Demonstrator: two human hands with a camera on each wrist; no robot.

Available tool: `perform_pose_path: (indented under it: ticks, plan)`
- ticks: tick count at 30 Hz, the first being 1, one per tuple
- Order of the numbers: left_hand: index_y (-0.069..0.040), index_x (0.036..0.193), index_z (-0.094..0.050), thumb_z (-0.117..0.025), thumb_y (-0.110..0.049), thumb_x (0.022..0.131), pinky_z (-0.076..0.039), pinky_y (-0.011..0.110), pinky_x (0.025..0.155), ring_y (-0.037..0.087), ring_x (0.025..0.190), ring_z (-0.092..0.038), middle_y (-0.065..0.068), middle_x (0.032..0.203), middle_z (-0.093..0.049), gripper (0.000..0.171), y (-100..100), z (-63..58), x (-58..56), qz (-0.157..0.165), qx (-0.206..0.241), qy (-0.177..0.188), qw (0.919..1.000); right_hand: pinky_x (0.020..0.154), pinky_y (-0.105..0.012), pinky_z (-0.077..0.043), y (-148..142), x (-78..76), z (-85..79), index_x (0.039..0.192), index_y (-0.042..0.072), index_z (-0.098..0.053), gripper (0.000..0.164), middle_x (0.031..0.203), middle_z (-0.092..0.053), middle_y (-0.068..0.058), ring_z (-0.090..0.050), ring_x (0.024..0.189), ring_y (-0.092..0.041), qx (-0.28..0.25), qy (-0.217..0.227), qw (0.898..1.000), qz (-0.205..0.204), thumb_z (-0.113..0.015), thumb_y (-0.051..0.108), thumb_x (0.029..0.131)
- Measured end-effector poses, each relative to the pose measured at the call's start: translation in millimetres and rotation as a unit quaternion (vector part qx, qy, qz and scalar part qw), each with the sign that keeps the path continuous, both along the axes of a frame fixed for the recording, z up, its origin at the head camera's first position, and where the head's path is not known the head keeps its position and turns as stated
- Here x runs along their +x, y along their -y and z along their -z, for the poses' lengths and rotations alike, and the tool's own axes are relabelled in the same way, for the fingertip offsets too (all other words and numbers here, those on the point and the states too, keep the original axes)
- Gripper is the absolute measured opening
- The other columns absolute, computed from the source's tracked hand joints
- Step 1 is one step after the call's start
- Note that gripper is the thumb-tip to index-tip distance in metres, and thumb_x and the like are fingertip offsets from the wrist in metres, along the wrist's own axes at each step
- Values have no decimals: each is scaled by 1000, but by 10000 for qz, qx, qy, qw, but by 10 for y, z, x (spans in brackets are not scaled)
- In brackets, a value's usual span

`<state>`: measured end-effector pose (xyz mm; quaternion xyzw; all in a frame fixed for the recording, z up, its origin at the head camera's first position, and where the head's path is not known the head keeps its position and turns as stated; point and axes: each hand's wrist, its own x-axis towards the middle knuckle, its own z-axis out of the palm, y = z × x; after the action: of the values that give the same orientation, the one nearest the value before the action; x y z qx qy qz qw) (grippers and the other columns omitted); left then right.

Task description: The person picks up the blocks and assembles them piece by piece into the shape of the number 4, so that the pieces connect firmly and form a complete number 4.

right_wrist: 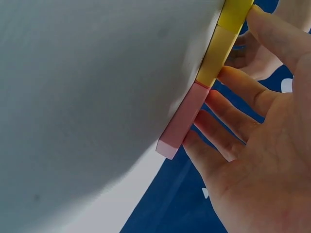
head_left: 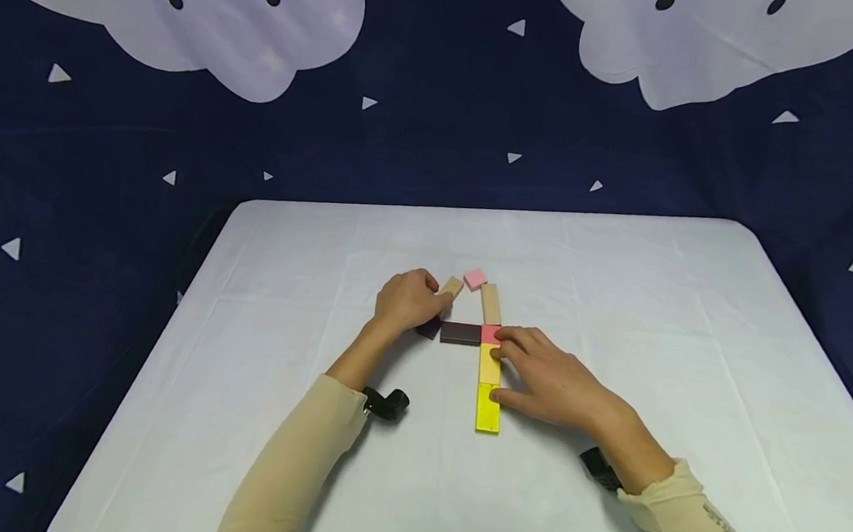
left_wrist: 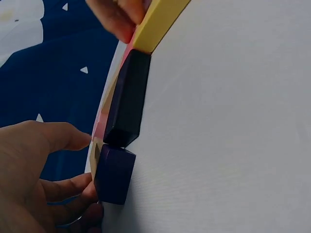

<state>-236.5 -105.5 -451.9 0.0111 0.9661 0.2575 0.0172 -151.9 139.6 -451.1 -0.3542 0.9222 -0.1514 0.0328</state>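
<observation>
My left hand (head_left: 410, 300) pinches a plain wooden block (head_left: 454, 286) between thumb and fingers. Its fingers are beside a tilted dark block (head_left: 429, 327), which shows more fully in the left wrist view. Another dark block (head_left: 460, 334) lies flat and meets a pink-red block (head_left: 490, 334). Below that, a pale yellow block (head_left: 490, 364) and a bright yellow block (head_left: 487, 417) continue in a straight column. The right hand (head_left: 556, 385) rests its fingertips along the column's right side, with fingers spread and fairly straight. Beyond it stand a second wooden block (head_left: 491, 304) and a light pink block (head_left: 475, 279), set at an angle.
All the blocks lie on a white-covered table (head_left: 231, 451) with rounded far corners. A dark blue curtain (head_left: 437, 133) with white clouds and triangles hangs behind it. Each wrist carries a small black camera (head_left: 388, 405).
</observation>
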Motion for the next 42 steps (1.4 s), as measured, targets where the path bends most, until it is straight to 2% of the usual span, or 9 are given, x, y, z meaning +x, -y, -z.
perform_pose_path:
  ticks: [5, 10, 22, 33, 39, 42]
  plan:
    - [-14, 90, -70, -69, -42, 80, -45, 32, 59, 17, 71, -58, 0, 82, -65, 30, -4, -7, -44, -38, 45, 192, 9998, 94, -44, -44, 6, 6, -2, 121, 13, -60, 55, 143, -41, -2, -35, 130, -20, 30, 35, 10000, 27, -70, 50, 83]
    - [-15, 87, -69, -70, -41, 79, -44, 31, 58, 17, 70, -58, -2, 79, -64, 28, -12, -7, -21, -82, 60, 179, 9998, 94, -44, -44, 10, 9, 3, 122, 13, -60, 54, 143, -41, -2, -35, 130, -21, 23, 57, 10000, 30, -70, 50, 83]
    - [-14, 85, -68, -71, -40, 80, -43, 32, 57, 17, 68, -57, -1, 77, -63, 27, -12, -12, 5, 32, 120, 203, 9997, 93, -45, -45, -11, -2, 37, 121, 14, -60, 53, 143, -41, -2, -34, 131, -20, -17, -21, 10000, 27, -70, 49, 83]
    - [-12, 92, -69, -63, -42, 84, -46, 34, 63, 18, 73, -58, 1, 85, -65, 31, 6, -8, -26, 62, 120, 211, 9997, 93, -44, -45, -1, 2, 25, 121, 13, -60, 54, 143, -41, -1, -33, 131, -20, -6, -4, 10000, 12, -70, 49, 82]
    - [-10, 103, -67, -65, -38, 85, -46, 33, 67, 16, 78, -57, -2, 88, -63, 33, -61, -24, -95, 363, 145, -73, 9992, 93, -44, -45, -4, 1, 26, 122, 13, -60, 53, 143, -40, -1, -33, 131, -20, 3, 38, 10000, 7, -70, 49, 83]
    - [-10, 112, -66, -64, -36, 84, -47, 34, 70, 16, 82, -56, -1, 92, -62, 38, -132, -35, -144, 516, -14, -206, 9985, 92, -44, -45, -2, 0, 30, 121, 13, -60, 53, 143, -40, -1, -33, 131, -19, -23, 69, 10000, 4, -70, 49, 83]
